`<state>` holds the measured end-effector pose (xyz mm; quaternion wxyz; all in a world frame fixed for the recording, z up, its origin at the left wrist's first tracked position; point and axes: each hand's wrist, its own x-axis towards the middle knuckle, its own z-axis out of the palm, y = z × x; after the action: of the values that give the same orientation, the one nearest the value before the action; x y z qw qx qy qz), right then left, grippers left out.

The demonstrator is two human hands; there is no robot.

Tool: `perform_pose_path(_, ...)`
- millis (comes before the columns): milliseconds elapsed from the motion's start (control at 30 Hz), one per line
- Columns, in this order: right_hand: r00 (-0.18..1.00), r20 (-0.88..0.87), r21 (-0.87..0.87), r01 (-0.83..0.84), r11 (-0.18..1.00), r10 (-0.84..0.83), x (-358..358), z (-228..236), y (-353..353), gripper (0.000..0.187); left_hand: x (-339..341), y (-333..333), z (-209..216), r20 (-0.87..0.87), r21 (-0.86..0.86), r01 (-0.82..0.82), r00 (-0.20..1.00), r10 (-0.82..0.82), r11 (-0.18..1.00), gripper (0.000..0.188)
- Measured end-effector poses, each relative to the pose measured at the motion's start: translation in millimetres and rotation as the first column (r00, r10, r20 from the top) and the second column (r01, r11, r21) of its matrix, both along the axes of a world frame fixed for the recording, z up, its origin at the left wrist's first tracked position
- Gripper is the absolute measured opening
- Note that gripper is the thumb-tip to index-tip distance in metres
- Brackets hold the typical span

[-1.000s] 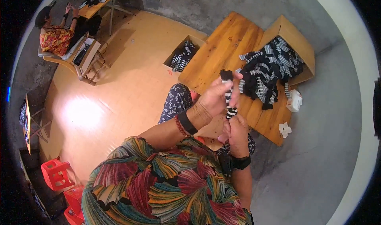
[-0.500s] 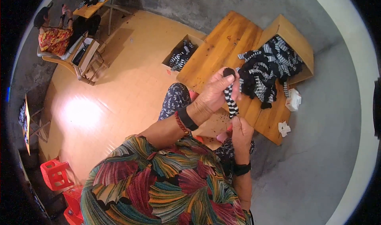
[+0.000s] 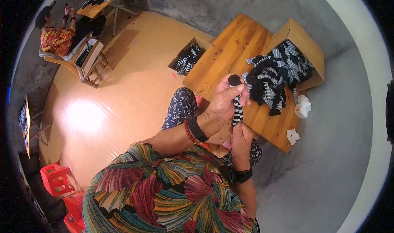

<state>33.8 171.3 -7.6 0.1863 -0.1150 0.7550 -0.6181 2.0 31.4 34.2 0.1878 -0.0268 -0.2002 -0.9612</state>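
Stretched between my hands is a narrow, sock-like striped knit piece (image 3: 237, 112), black and white with a dark rounded end on top. My left hand (image 3: 225, 102) is closed round its upper part, thumb pressed on it just below the dark end. Lower down, my right hand (image 3: 241, 136) pinches the bottom end with its fingers closed. Just beyond my hands, a heap of similar striped knit pieces (image 3: 269, 83) in black, grey and white spills from a cardboard box (image 3: 317, 71) lying on its side on the wooden table (image 3: 230, 48).
Left of the table, an open carton (image 3: 174, 64) holds more striped knits. A white tissue pack (image 3: 303, 106) and a crumpled tissue (image 3: 292, 136) lie by the table's right edge. Red stools (image 3: 56, 179) stand at lower left. Another person (image 3: 57, 40) sits far left near a second table (image 3: 96, 9).
My right hand has moved up and to the left, nearer my left hand. The left hand has shifted slightly down, and the striped knit piece hangs more upright.
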Motion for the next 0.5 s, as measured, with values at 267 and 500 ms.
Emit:
perform_pose_path(267,0.924,0.381,-0.233,0.097,0.967,-0.001,6,16,-13,0.026,9,2,-1,0.026,-0.022,0.093,0.995,-0.092,0.995,0.015)
perform_pose_path(500,0.829,0.549,-0.339,0.107,0.935,0.104,-10,29,-27,0.022,17,-3,-5,0.122,-0.129,0.076,0.991,-0.06,0.989,0.015)
